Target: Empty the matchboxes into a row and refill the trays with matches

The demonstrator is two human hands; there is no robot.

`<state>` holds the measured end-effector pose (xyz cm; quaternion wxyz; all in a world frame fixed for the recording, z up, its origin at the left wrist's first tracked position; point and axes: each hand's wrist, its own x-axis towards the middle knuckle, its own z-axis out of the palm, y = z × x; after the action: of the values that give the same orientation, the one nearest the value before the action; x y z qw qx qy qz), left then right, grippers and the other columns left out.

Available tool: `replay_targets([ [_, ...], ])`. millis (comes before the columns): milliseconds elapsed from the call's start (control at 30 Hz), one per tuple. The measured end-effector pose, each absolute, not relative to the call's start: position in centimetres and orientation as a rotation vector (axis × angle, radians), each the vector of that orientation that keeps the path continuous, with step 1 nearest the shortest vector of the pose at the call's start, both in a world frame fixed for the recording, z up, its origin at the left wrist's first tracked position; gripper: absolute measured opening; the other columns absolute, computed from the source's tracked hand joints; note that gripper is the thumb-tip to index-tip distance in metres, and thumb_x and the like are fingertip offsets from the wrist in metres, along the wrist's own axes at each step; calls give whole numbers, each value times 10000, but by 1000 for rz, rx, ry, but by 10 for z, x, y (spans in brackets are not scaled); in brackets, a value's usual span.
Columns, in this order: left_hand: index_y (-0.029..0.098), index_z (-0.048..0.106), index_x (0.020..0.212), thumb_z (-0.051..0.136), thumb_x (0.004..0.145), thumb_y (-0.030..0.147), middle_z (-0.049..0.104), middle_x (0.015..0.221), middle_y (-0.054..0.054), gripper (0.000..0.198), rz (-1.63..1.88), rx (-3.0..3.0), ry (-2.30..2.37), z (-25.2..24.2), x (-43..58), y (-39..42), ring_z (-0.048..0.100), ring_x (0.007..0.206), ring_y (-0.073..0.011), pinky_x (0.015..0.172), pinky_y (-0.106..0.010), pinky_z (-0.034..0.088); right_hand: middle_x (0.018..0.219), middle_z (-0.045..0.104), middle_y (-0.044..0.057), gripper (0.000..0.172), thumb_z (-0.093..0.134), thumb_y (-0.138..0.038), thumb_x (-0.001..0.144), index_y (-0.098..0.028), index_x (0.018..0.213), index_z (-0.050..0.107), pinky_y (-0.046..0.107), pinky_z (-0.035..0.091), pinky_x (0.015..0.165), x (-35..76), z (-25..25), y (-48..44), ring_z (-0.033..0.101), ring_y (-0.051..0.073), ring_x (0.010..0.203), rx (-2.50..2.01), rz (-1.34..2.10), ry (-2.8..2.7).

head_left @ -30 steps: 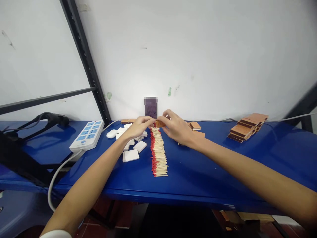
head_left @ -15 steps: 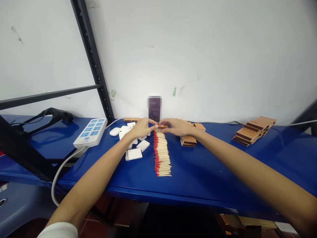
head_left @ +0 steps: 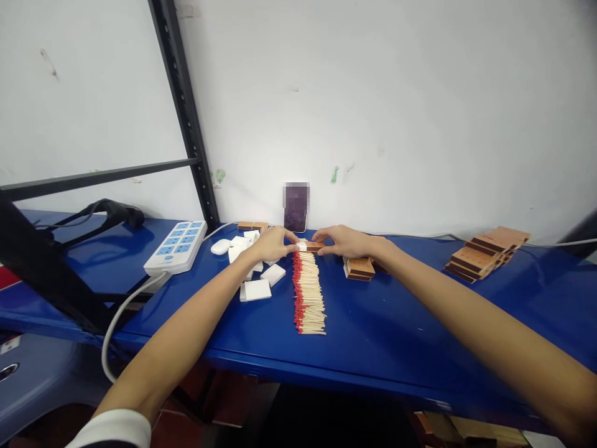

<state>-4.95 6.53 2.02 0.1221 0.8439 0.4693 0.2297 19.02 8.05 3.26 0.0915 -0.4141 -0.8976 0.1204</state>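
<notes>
A matchbox has its brown sleeve point(head_left: 315, 247) on the right and its white inner tray point(head_left: 301, 247) sticking out on the left. My left hand point(head_left: 278, 243) pinches the white tray end. My right hand point(head_left: 344, 241) grips the sleeve between thumb and fingers. Both hands hold the box just above the far end of a long row of red-headed matches point(head_left: 309, 292). Several white trays point(head_left: 257, 289) lie beside my left hand. Under and behind my right wrist are more brown matchbox sleeves point(head_left: 359, 268), partly covered.
A phone point(head_left: 295, 208) leans against the wall. On the left are a power strip point(head_left: 177, 247), a white rounded case point(head_left: 221, 247) and a black shelf post point(head_left: 184, 112). Stacked matchboxes point(head_left: 487, 252) stand at the right of the blue table point(head_left: 373, 336).
The white tray now shows out of the sleeve's left end, and my hands are a little farther apart. The whole view has shifted slightly.
</notes>
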Motion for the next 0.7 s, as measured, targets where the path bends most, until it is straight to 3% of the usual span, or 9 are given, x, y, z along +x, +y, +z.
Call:
replay_targets([
  [333,200,785,1027,670,821,337,768,785,-49,273,651,2418,1436,19,-50,64,698,823,-228,797,-324,503,1264,688,109,475,671,-412,803,-215,1236,648,479,468,988,201,31,84,635,310,1141,-1312,261,-2659],
  [500,208,783,1036,661,827,361,750,714,-33,286,622,2410,1473,21,-49,62,697,832,-239,838,-341,501,1219,704,106,430,661,-393,804,-206,1191,663,468,482,962,209,35,79,645,303,1102,-1301,217,-2632],
  [700,228,780,1018,661,833,401,772,836,-44,280,663,2444,1497,21,-50,63,679,886,-249,1004,-433,432,1156,711,90,320,608,-444,852,-210,1066,652,451,491,944,237,44,72,648,272,1063,-1178,150,-2339],
])
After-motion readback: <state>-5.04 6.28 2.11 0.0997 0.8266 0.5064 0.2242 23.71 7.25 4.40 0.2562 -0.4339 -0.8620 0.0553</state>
